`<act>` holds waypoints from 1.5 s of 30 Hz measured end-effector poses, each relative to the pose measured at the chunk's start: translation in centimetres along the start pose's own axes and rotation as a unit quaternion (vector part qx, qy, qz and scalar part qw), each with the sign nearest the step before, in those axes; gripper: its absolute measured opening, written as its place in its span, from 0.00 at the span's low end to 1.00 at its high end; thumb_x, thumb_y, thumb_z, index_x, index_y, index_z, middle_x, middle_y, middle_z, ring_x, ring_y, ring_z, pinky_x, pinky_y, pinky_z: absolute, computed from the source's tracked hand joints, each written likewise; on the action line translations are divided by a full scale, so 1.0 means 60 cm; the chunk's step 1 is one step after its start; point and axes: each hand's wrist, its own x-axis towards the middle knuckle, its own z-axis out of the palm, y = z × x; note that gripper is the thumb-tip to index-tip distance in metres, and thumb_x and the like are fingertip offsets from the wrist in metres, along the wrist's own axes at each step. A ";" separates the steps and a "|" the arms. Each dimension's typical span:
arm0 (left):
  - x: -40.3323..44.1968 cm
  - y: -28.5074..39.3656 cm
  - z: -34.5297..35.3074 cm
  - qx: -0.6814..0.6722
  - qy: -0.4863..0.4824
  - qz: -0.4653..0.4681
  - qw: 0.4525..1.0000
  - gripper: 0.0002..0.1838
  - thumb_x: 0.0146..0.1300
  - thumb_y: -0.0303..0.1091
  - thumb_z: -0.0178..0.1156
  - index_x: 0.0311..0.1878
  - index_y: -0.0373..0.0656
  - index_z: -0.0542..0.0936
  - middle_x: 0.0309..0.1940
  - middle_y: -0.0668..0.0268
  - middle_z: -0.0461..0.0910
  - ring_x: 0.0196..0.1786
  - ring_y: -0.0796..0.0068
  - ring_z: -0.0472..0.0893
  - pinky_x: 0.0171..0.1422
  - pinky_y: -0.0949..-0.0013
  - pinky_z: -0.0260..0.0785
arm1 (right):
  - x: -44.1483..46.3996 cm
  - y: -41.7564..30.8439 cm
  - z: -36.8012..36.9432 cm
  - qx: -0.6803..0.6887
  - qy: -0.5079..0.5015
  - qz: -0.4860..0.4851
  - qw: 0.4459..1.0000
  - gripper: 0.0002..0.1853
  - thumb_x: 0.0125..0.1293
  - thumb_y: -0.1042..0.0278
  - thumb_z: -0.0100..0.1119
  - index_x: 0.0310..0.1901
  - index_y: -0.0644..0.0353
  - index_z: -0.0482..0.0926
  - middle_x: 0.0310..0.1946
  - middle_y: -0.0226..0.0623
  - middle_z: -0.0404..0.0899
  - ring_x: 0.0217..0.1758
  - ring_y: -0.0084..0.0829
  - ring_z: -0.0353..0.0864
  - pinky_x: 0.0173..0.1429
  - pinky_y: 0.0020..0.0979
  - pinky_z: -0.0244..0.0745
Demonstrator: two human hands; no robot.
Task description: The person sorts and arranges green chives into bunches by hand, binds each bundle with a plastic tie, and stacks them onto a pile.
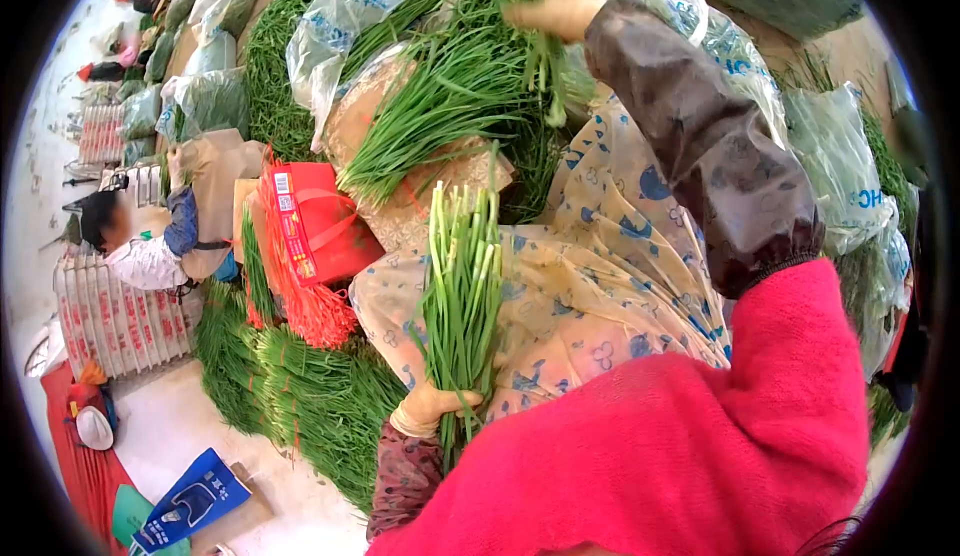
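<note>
My left hand [432, 408], in a pale glove, is closed round a bunch of Chinese chives [462, 291]. The pale cut ends point up and away from me, over my patterned apron [620, 286]. My gloved right hand [557, 10] is stretched out to the far pile and blurred by motion. Green chive stalks [543, 71] show above and below its fingers, and it appears closed on them. Between the hands, loose chives [440, 106] lie spread on a tan board [375, 218].
A red box [320, 221] with red ties [318, 306] stands left of my lap. Bundled chives [310, 396] are heaped below it. Clear bags [350, 16] lie around the pile, with more bags [840, 161] at the right. Another person [150, 251] sits at the left by stacked crates [125, 306].
</note>
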 end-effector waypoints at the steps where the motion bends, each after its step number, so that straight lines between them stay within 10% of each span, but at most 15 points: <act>1: 0.000 0.000 -0.002 0.002 0.006 0.005 1.000 0.40 0.46 0.32 0.74 0.64 0.36 0.69 0.43 0.64 0.78 0.42 0.73 0.75 0.43 0.70 0.68 | -0.020 -0.002 0.004 -0.159 -0.075 -0.017 0.984 0.39 0.59 0.46 0.64 0.67 0.56 0.62 0.53 0.54 0.76 0.55 0.44 0.79 0.58 0.38 0.77; 3: 0.003 0.000 -0.005 0.003 0.016 0.016 1.000 0.38 0.49 0.34 0.72 0.64 0.35 0.69 0.35 0.67 0.76 0.29 0.79 0.70 0.31 0.75 0.62 | -0.051 -0.013 0.013 -0.275 -0.125 -0.034 0.953 0.37 0.58 0.52 0.65 0.66 0.58 0.65 0.55 0.52 0.76 0.57 0.45 0.78 0.58 0.39 0.76; 7: 0.011 -0.001 -0.017 0.006 0.007 0.009 1.000 0.35 0.53 0.34 0.69 0.64 0.32 0.69 0.30 0.69 0.74 0.22 0.82 0.66 0.23 0.77 0.55 | -0.161 -0.009 0.011 0.056 -0.318 -0.132 0.937 0.28 0.60 0.51 0.63 0.58 0.59 0.77 0.53 0.45 0.80 0.55 0.36 0.79 0.57 0.35 0.75; 10: 0.006 0.006 -0.020 -0.014 -0.030 0.009 0.999 0.35 0.53 0.34 0.69 0.64 0.31 0.69 0.31 0.68 0.76 0.23 0.82 0.67 0.24 0.78 0.57 | -0.210 -0.007 0.067 0.322 -0.486 0.014 0.812 0.41 0.64 0.45 0.61 0.69 0.66 0.60 0.62 0.46 0.70 0.60 0.36 0.75 0.53 0.36 0.78; 14: 0.008 0.006 -0.016 0.011 -0.049 -0.035 0.998 0.38 0.50 0.33 0.71 0.65 0.33 0.69 0.34 0.66 0.77 0.25 0.81 0.70 0.25 0.78 0.61 | -0.265 -0.049 0.118 0.592 -0.450 0.111 0.659 0.26 0.66 0.44 0.58 0.54 0.58 0.75 0.38 0.35 0.78 0.36 0.26 0.80 0.42 0.30 0.78; 18: 0.015 0.000 0.003 0.025 -0.042 0.028 0.998 0.35 0.50 0.36 0.72 0.62 0.34 0.72 0.35 0.66 0.78 0.29 0.81 0.73 0.28 0.77 0.64 | -0.261 -0.096 0.111 0.635 -0.326 0.204 0.670 0.12 0.69 0.59 0.54 0.40 0.58 0.81 0.25 0.28 0.75 0.27 0.24 0.75 0.30 0.30 0.73; 23: 0.006 0.004 -0.008 -0.055 -0.062 -0.054 0.995 0.36 0.53 0.41 0.73 0.62 0.34 0.72 0.32 0.71 0.80 0.36 0.80 0.78 0.37 0.76 0.72 | -0.218 -0.091 0.095 0.390 -0.186 0.062 0.900 0.10 0.66 0.64 0.51 0.39 0.51 0.83 0.24 0.29 0.77 0.26 0.23 0.73 0.36 0.27 0.72; 27: -0.006 -0.027 -0.024 -0.051 0.047 -0.016 0.997 0.41 0.46 0.36 0.73 0.65 0.33 0.69 0.51 0.65 0.77 0.35 0.81 0.74 0.37 0.77 0.67 | -0.117 0.000 0.075 0.470 -0.109 0.135 0.865 0.09 0.66 0.68 0.53 0.44 0.52 0.81 0.23 0.25 0.72 0.22 0.19 0.68 0.34 0.21 0.70; 29: -0.012 -0.043 -0.042 -0.080 0.066 0.007 0.995 0.47 0.46 0.37 0.74 0.69 0.33 0.64 0.53 0.61 0.76 0.33 0.82 0.75 0.31 0.79 0.66 | -0.100 0.027 0.066 0.116 -0.150 -0.012 0.982 0.17 0.62 0.63 0.59 0.52 0.55 0.77 0.33 0.34 0.78 0.32 0.30 0.79 0.43 0.29 0.76; 32: -0.012 -0.012 -0.023 -0.066 0.031 0.107 0.992 0.50 0.46 0.37 0.74 0.71 0.30 0.58 0.42 0.61 0.79 0.25 0.81 0.74 0.22 0.79 0.61 | -0.200 -0.017 0.038 -0.285 -0.228 -0.240 0.899 0.29 0.53 0.65 0.67 0.59 0.56 0.72 0.55 0.44 0.75 0.50 0.43 0.82 0.52 0.38 0.78; 36: 0.003 -0.001 -0.009 -0.150 -0.038 0.105 0.982 0.48 0.46 0.36 0.73 0.69 0.28 0.60 0.16 0.72 0.70 0.15 0.82 0.66 0.18 0.78 0.53 | -0.319 -0.030 0.165 0.077 -0.331 -0.244 0.908 0.23 0.53 0.59 0.67 0.51 0.53 0.78 0.39 0.44 0.82 0.45 0.42 0.83 0.49 0.37 0.78; 38: 0.001 0.006 -0.011 -0.104 -0.034 0.069 0.992 0.48 0.45 0.35 0.73 0.68 0.28 0.61 0.21 0.70 0.73 0.17 0.81 0.68 0.19 0.78 0.53 | -0.357 -0.057 0.158 0.088 -0.337 -0.360 0.866 0.18 0.55 0.55 0.64 0.48 0.50 0.80 0.38 0.44 0.82 0.44 0.40 0.83 0.47 0.38 0.78; 40: -0.005 0.003 -0.014 -0.081 0.016 0.079 0.993 0.51 0.40 0.36 0.76 0.69 0.32 0.62 0.59 0.55 0.75 0.29 0.81 0.75 0.27 0.78 0.64 | -0.358 -0.061 0.166 0.083 -0.368 -0.308 0.873 0.16 0.58 0.55 0.62 0.46 0.51 0.80 0.38 0.43 0.82 0.43 0.40 0.83 0.46 0.39 0.78; 42: -0.011 0.012 -0.008 -0.066 0.014 0.061 0.996 0.51 0.40 0.36 0.77 0.69 0.34 0.63 0.60 0.57 0.74 0.38 0.79 0.76 0.39 0.76 0.68 | -0.334 -0.051 0.147 0.015 -0.275 -0.417 0.866 0.11 0.64 0.60 0.56 0.44 0.52 0.80 0.38 0.41 0.82 0.42 0.38 0.83 0.43 0.38 0.78; 45: -0.014 0.005 -0.010 -0.041 0.034 0.048 0.997 0.49 0.41 0.34 0.76 0.68 0.36 0.65 0.60 0.60 0.74 0.42 0.78 0.76 0.46 0.74 0.70 | -0.233 0.027 0.171 -0.093 -0.246 -0.218 0.940 0.16 0.61 0.74 0.55 0.51 0.57 0.75 0.38 0.41 0.83 0.40 0.39 0.85 0.43 0.38 0.81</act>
